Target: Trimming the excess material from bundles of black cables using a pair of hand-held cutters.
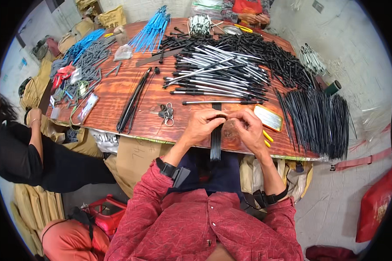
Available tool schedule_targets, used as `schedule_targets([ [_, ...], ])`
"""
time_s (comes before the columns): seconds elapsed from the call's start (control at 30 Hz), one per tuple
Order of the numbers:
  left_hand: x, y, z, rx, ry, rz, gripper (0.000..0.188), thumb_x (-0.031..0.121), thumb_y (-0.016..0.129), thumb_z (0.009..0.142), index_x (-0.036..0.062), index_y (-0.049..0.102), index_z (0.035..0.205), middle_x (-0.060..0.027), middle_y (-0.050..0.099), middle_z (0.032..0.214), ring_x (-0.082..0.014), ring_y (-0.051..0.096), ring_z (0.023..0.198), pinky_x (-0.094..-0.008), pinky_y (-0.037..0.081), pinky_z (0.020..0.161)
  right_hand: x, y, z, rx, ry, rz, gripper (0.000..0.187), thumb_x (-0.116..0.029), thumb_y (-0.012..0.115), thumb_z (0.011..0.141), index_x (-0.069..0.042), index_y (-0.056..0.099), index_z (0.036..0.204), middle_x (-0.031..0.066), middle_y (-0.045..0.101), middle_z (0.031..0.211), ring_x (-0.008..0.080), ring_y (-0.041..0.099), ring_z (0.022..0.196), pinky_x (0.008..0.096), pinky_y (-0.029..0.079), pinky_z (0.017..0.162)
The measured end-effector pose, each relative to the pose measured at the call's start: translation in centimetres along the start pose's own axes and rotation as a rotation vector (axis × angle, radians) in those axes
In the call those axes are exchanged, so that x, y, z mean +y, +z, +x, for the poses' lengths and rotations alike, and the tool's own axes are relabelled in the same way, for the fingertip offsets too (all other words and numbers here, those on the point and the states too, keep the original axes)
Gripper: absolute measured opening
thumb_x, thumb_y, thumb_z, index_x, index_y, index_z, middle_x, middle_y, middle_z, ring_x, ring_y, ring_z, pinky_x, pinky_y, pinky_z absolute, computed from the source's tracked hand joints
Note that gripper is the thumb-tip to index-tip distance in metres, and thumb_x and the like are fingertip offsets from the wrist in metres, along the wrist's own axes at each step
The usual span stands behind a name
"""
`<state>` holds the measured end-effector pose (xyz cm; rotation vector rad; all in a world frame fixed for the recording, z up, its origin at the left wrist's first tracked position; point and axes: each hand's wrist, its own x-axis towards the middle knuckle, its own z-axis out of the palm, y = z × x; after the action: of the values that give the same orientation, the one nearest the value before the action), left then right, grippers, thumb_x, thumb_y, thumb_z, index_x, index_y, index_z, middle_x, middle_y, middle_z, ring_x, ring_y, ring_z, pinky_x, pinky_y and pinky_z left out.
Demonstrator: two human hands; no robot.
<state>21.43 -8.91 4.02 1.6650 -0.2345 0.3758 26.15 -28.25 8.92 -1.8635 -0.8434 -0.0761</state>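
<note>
My left hand (204,126) and my right hand (249,130) meet at the table's near edge, with fingertips pinched close together. What they grip is too small to make out. A brownish, rounded, blurry patch (229,129) shows between them; I cannot tell what it is. Under my left fingers lies a flat row of thin black rods (215,145), its near end jutting past the edge. Beside my right hand sit yellow handles (268,136) of a tool and an open tin (268,118) with a pale silvery inside. A black-and-silver rod (220,102) lies crosswise just beyond.
Piles of silver-and-black rods (222,69) and black parts (278,56) fill the far table. Long black strips (320,122) lie right. Keys (166,114), a black bundle (134,102), grey parts (85,56) and a phone (88,107) lie left. Other people sit left and across.
</note>
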Motion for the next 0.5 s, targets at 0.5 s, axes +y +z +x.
schedule_targets([
  [0.5,-0.1,0.0,-0.1,-0.032,0.016,0.112,0.018,0.004,0.068,0.09,-0.0018,0.073,0.106,-0.0066,0.073,0.093,-0.0114,0.066,0.085,-0.0256,0.052,0.073,-0.2,-0.3,0.6,0.029,-0.23,-0.195,0.013,-0.001,0.069,0.082,-0.005,0.069,0.095,0.0089,0.063,0.087,0.0259,0.063,0.074,0.0347,0.05,0.062],
])
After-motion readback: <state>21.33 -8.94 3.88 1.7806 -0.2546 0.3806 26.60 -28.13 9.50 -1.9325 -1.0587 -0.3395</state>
